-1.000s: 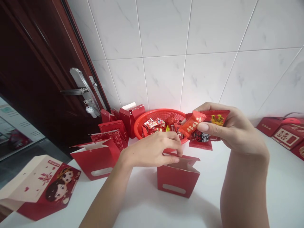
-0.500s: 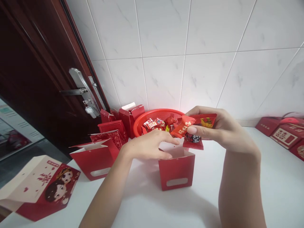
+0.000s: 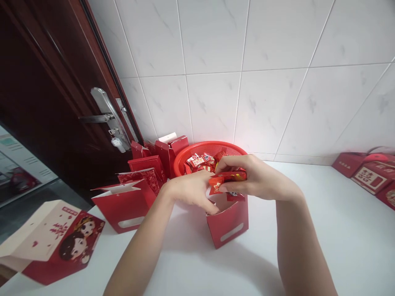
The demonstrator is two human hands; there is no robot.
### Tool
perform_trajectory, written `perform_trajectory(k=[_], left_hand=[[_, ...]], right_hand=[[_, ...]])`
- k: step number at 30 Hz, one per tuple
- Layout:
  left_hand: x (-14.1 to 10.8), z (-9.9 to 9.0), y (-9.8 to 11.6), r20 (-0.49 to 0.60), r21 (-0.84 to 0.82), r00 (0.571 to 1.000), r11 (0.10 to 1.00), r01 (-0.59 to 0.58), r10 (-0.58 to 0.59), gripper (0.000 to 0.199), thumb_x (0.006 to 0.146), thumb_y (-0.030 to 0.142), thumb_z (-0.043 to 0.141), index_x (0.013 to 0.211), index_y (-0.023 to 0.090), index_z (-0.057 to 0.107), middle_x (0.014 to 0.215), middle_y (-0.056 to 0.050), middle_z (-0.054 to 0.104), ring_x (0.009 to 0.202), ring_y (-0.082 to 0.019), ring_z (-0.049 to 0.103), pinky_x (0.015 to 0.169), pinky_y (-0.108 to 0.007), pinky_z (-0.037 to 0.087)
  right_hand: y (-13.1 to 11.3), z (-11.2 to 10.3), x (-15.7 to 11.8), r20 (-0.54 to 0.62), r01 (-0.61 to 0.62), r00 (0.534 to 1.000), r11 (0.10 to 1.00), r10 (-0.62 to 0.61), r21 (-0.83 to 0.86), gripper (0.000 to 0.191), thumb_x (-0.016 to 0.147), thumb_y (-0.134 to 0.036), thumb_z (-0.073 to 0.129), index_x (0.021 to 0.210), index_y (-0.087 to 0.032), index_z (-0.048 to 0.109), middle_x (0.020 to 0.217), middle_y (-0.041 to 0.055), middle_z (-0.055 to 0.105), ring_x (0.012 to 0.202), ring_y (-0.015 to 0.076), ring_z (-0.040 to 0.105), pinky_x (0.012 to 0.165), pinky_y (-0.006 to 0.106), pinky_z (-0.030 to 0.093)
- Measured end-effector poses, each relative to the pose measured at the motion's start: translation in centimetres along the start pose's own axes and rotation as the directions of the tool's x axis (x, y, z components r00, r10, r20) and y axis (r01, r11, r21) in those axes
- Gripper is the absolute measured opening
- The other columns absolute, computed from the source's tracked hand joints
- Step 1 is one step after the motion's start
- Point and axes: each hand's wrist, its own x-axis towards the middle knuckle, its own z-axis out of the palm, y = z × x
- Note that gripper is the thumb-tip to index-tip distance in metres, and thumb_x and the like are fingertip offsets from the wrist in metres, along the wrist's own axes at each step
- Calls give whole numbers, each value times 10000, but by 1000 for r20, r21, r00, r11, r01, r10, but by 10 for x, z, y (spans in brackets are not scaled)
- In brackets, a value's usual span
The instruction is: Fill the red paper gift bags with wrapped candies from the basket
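Observation:
An open-topped red box (image 3: 228, 224) stands at the centre of the white table, turned slightly. At its left rim is my left hand (image 3: 193, 191), with the thumb over the edge; its other fingers are mostly hidden behind the box and the candies. Just above the box opening, my right hand (image 3: 254, 176) is closed on several red-wrapped candies (image 3: 216, 184). Behind both hands sits a red plastic basket (image 3: 182, 158) with wrapped candies (image 3: 197, 160) in it.
More red boxes (image 3: 126, 205) stand left of the basket. A printed box (image 3: 66, 242) with an open cream flap lies at the front left. Closed red boxes (image 3: 370, 176) sit at the far right. Behind are a tiled wall and a dark door (image 3: 46, 82).
My right hand has moved left and down with the candies, to over the box opening. The box has turned a little, and my left thumb is now over its rim.

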Motion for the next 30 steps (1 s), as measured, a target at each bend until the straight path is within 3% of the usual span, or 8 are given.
perform_trajectory(k=[9,14,18,21,23,26,28,30], left_hand=[[1,-2,6,10,71,1000,997,-7,6,225,610,255,704,788,225,568,671,58,552,618,-140,535,512,-250,352],[1,-1,2,13,11,998,998,54,-54,274,606,283,722,713,230,476,580,73,460,522,-122,439,464,-269,299],[2,-1,1,26,-25,1000,1000,-3,4,257,605,244,711,685,229,467,586,76,438,525,-114,421,475,-262,316],[0,-2,3,44,-6,997,998,-62,62,216,633,220,692,843,234,639,684,60,582,609,-135,538,553,-243,407],[0,-3,3,24,23,996,996,-89,88,428,655,231,698,1081,269,700,887,30,697,737,-168,629,640,-250,465],[0,-3,0,4,65,993,991,-119,119,667,669,257,723,1327,324,638,1223,-5,700,952,-218,676,752,-274,505],[1,-2,-1,10,79,993,990,-119,118,672,674,271,735,1337,319,639,1246,-11,697,998,-231,675,791,-287,511],[1,-2,-2,-7,88,995,991,-98,99,609,675,287,747,1279,289,670,1137,-13,722,947,-228,678,767,-289,511]], right_hand=[[5,-1,2,-17,-20,1000,998,19,-56,122,816,-110,632,883,-211,624,806,-12,666,684,136,600,552,240,428],[3,2,1,-131,0,991,996,-11,-86,105,839,-136,618,901,-216,648,830,1,692,683,143,613,564,250,460],[2,1,0,-133,14,991,995,-27,-98,116,832,-138,638,916,-215,659,863,9,708,728,156,634,598,258,486],[3,-1,-1,-113,4,993,995,-14,-95,80,843,-165,655,908,-212,659,848,6,702,732,158,634,602,259,482],[4,-2,-2,-142,19,989,997,-30,-76,45,861,-197,662,905,-206,661,864,16,703,754,165,640,625,266,489],[3,-3,-4,-226,97,970,995,-93,9,52,882,-240,674,910,-197,667,884,31,708,787,177,651,665,279,506],[3,-2,-4,-282,159,951,984,-129,86,81,892,-271,687,905,-193,671,871,32,704,794,180,654,674,283,514],[3,-2,-4,-301,212,941,964,-157,158,101,899,-290,698,898,-190,685,866,35,700,789,180,656,671,287,523]])
